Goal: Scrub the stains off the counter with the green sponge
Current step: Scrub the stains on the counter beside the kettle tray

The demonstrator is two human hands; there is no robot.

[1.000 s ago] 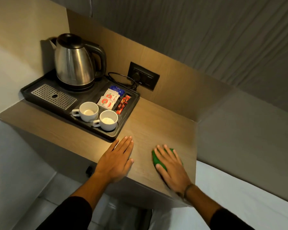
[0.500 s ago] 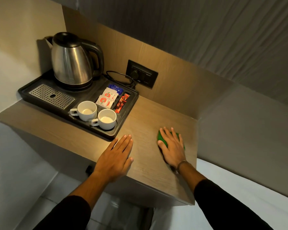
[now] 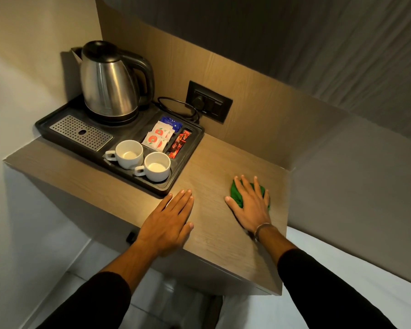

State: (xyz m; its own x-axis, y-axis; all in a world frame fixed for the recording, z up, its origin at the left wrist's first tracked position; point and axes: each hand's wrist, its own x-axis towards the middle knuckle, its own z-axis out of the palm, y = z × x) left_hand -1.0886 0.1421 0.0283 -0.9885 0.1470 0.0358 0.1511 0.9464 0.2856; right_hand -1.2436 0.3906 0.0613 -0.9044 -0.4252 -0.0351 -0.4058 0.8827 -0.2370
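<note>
Pressing soft green sponge (image 3: 237, 195) under spread right hand (image 3: 252, 205) near the wooden counter's (image 3: 214, 162) right edge; left hand (image 3: 169, 219) lying flat, empty.

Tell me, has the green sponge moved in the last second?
Yes. The green sponge slid away from the counter's front edge, toward the back panel, under the right hand.

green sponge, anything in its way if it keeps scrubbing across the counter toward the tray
Nothing visible. The right hand lies flat on the green sponge, and the bare counter runs clear from it to the black tray. The left hand rests flat nearer the front edge, below that path. The tray's edge is the first obstacle.
</note>
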